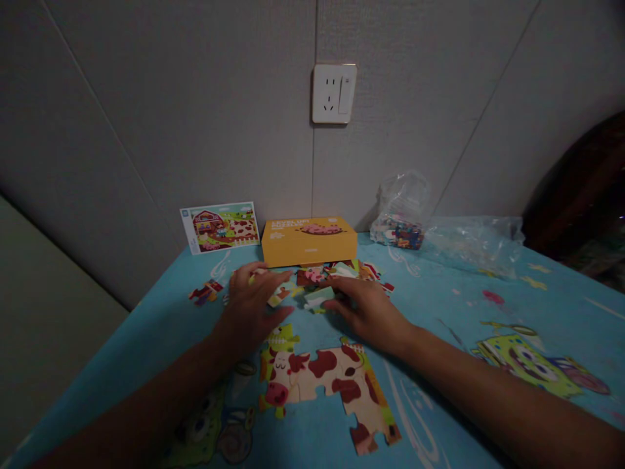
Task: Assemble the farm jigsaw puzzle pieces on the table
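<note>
Puzzle pieces (315,277) before the yellow box (308,241) look light and stiff; pinch their edges. Left hand (254,303) fingers lie splayed flat; right hand (368,309) fingers cover 1 piece, grip impossible to tell.

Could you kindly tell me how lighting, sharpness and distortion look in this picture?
Head view: dim, uneven light, brightest on the wall socket and yellow box, corners dark. Head view: the left hand and right hand look soft-edged and shadowed over the loose pieces. Head view: the wall seams splay outward, likely wide-lens stretch; the plastic bag shows slight glare.
</note>
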### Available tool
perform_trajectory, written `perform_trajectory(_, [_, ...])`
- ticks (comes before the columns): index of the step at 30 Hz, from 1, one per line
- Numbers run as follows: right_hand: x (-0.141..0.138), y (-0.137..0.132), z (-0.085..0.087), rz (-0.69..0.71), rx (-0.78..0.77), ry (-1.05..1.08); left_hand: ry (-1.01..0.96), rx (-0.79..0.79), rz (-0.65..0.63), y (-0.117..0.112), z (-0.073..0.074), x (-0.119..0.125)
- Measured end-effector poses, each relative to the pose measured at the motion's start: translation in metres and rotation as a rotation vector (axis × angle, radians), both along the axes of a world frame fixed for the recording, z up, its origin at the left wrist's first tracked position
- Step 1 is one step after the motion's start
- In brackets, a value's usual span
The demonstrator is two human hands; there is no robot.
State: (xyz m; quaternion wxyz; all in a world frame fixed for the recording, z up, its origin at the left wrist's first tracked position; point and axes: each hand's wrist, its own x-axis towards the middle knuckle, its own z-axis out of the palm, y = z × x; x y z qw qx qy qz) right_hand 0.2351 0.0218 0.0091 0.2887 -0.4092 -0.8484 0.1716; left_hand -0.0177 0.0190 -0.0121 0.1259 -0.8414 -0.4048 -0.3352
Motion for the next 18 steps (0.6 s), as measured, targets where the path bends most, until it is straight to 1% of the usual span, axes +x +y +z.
perform_trajectory(2, [-0.005,-0.007,0.002,0.034,-0.077,0.081,0.064,-0.013,-0.165,-0.008,0.002,0.006])
perform_trajectory(3, [-0.008,-0.009,0.002,0.039,-0.121,0.116,0.087,-0.012,-0.221,-0.011,0.002,0.009])
perform_trajectory(5, [-0.012,-0.013,0.001,0.026,-0.208,0.187,0.1,-0.002,-0.266,-0.016,0.003,0.014])
perform_trajectory(9, [-0.016,-0.012,-0.006,0.021,-0.394,0.386,0.052,0.011,-0.199,-0.018,0.005,0.017])
perform_trajectory(11, [-0.016,-0.011,-0.008,0.036,-0.461,0.445,0.028,0.01,-0.172,-0.016,0.006,0.016])
perform_trajectory(13, [-0.015,-0.012,-0.007,0.05,-0.481,0.435,0.017,0.003,-0.164,-0.016,0.007,0.014])
perform_trajectory(18, [-0.015,-0.014,-0.002,0.064,-0.459,0.369,0.011,-0.016,-0.184,-0.015,0.009,0.012])
